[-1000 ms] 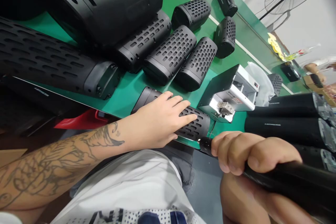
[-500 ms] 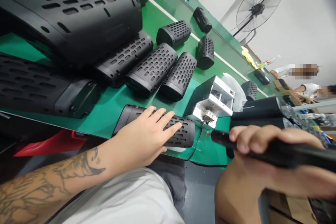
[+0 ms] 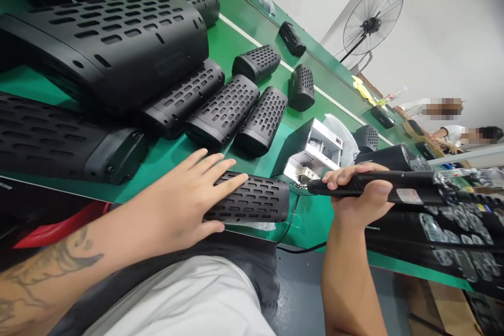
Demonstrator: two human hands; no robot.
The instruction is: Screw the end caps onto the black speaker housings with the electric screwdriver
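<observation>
My left hand lies palm down over one end of a black slotted housing, with its fingers spread. This housing rests on its side on the green tabletop, near the front edge. My right hand is wrapped round a black electric screwdriver held nearly level. The driver's tip points left and meets the front of a white and dark screw feeder, by its small metal block. Whether a screw sits on the tip cannot be made out.
Several more slotted housings stand and lie behind and to the left. A black cable runs beside the feeder. Packaged parts lie at the right. Beyond are a pedestal fan and two people, one with a hand on a box.
My right hand has brought the screwdriver up and forward, its tip now at the screw feeder. My left hand has slid left along the housing. The view has shifted slightly.
</observation>
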